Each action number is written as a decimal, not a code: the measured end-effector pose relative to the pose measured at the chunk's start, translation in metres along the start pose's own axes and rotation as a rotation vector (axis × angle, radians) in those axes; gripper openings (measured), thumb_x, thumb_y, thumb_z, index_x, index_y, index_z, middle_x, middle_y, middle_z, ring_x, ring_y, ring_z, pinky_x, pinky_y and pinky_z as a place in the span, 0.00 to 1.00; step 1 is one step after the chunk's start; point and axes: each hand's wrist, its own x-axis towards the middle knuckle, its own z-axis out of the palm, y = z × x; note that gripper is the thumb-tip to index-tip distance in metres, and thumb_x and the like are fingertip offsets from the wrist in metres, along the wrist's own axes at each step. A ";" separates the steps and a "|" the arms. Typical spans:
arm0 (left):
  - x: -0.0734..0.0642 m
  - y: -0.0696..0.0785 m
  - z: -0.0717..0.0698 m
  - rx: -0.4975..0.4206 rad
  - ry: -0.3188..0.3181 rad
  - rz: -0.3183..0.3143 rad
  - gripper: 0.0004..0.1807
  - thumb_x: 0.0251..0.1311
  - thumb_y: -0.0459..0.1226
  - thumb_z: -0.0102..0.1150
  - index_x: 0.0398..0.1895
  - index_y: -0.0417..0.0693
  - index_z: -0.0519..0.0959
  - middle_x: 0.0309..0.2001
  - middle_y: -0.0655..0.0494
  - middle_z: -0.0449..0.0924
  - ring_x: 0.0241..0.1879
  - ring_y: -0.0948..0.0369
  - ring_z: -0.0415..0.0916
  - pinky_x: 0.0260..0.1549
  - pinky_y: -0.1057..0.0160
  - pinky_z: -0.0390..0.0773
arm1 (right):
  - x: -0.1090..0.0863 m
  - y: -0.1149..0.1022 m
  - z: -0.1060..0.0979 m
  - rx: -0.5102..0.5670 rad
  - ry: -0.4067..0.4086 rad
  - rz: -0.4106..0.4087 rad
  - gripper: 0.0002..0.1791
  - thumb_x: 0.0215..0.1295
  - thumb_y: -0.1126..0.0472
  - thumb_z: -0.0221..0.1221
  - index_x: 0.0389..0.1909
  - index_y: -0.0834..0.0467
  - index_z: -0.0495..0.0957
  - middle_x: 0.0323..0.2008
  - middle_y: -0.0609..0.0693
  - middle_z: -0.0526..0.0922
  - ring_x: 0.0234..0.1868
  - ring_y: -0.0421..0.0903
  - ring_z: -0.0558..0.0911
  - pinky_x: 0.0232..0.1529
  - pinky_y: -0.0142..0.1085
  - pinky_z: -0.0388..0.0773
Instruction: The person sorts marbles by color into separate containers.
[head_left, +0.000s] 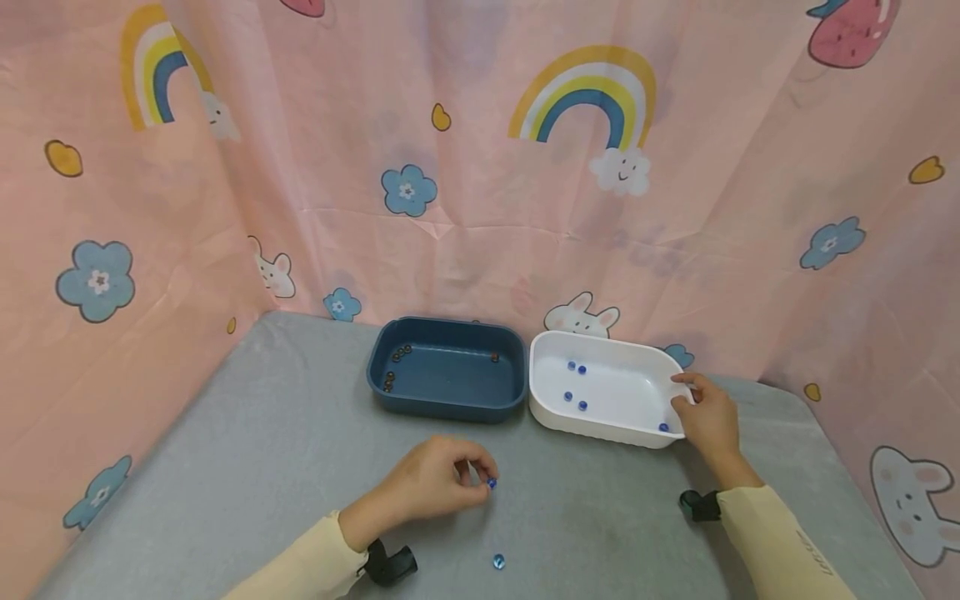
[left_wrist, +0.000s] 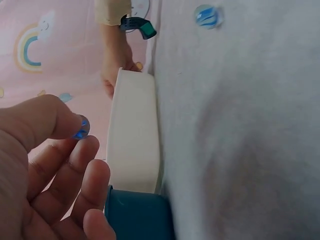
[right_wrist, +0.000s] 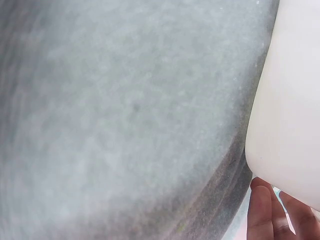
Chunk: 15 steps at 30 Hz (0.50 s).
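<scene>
In the head view, my left hand (head_left: 438,479) pinches a blue glass marble (head_left: 492,483) between thumb and fingertips, above the grey cloth in front of the bins. The left wrist view shows this marble (left_wrist: 82,128) at the thumb tip. My right hand (head_left: 708,417) grips the right end of the white bin (head_left: 603,431), thumb and forefinger over its rim. Several blue marbles (head_left: 582,406) lie in that bin. Another blue marble (head_left: 498,562) lies on the cloth near the front edge of the view.
Left of the white bin, almost touching it, stands a dark blue bin (head_left: 450,408) with several brown marbles (head_left: 397,357) inside. Both stand on a grey cloth-covered table (head_left: 285,433). A pink printed curtain (head_left: 480,250) hangs close behind them and along the sides.
</scene>
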 end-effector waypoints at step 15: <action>0.032 -0.004 0.007 -0.085 0.098 0.048 0.09 0.47 0.33 0.63 0.30 0.58 0.84 0.29 0.66 0.82 0.26 0.72 0.74 0.29 0.69 0.77 | 0.000 -0.001 -0.001 -0.002 0.011 -0.022 0.20 0.62 0.65 0.51 0.56 0.61 0.75 0.42 0.66 0.78 0.27 0.49 0.67 0.22 0.35 0.62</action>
